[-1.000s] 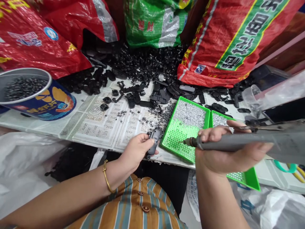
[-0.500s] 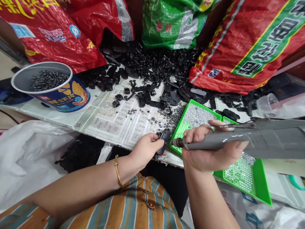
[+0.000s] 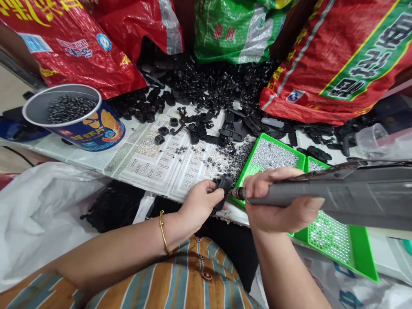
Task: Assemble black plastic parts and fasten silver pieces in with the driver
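Note:
Between the thumb and fingers of my left hand (image 3: pixel 202 201) is a small black plastic part (image 3: pixel 222 189), held at the table's front edge. My right hand (image 3: pixel 280 204) wraps round the grey body of an electric screwdriver (image 3: pixel 341 193), which lies level and points left. Its tip (image 3: pixel 237 193) is close beside the black part; whether they touch I cannot tell. Under and behind my right hand lies a green tray (image 3: pixel 254 159) with silvery screws (image 3: pixel 273 154) in it and a perforated plate (image 3: pixel 331 238) in its near section.
A blue tub (image 3: pixel 99 133) of small dark pieces stands at the left. Black plastic parts (image 3: pixel 219 86) are heaped at the back, before red sacks (image 3: pixel 103 51) and a green sack (image 3: pixel 231 34). A white bag (image 3: pixel 41 214) hangs at lower left, with black parts (image 3: pixel 112 206) beside it.
The black part has turned slightly in my left hand. The screwdriver's tip has come a little nearer to it. The whole view has shifted slightly.

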`<state>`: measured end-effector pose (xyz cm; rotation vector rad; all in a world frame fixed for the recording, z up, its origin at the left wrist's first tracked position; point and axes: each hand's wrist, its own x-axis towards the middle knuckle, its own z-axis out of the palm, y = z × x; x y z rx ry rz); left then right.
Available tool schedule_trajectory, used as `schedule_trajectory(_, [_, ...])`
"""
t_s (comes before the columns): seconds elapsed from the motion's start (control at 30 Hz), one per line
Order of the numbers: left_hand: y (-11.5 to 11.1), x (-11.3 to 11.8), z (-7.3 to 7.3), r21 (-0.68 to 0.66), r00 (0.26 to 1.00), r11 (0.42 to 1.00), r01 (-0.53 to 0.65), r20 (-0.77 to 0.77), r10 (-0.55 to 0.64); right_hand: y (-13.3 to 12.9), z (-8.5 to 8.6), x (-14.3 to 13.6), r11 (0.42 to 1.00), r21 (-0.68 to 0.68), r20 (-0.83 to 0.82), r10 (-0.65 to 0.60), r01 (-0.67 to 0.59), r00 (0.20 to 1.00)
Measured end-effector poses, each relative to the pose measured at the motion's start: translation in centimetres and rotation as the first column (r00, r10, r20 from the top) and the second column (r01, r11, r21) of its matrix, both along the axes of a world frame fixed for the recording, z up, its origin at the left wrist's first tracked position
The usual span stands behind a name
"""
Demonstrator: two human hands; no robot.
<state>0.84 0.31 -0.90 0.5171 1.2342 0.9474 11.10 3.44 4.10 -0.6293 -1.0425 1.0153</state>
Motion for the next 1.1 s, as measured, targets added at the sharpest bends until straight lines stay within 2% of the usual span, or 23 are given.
schedule_trajectory(0.1, [0.09, -0.05, 0.01, 0.0, 1.0, 1.0, -0.012, 0.021, 0.012, -0.1, 0.14, -0.19, 1.0, 0.008, 0.008, 0.019, -0.019, 1.0])
schedule_trajectory(0.3, [0.35, -0.35, 0.02, -0.006, 0.998, 1.0, 0.021, 0.056, -0.02, 0.09, 0.12, 0.06, 0.999, -0.037, -0.007, -0.029, 0.029, 1.0])
schedule_trajectory(0.77, [0.29, -0.15, 0.05, -0.008, 0.999, 0.999, 0.033, 0.03, -0.033, -0.03, 0.07, 0.41, 0.999, -0.051, -0.002, 0.0, 0.0, 1.0])
schedule_trajectory(1.1, [0.02, -0.09, -0.39, 0.01, 1.0, 1.0, 0.017, -0.007, -0.017, -0.48, -0.47, -0.29, 0.993, 0.062, 0.035, 0.096, -0.099, 0.995])
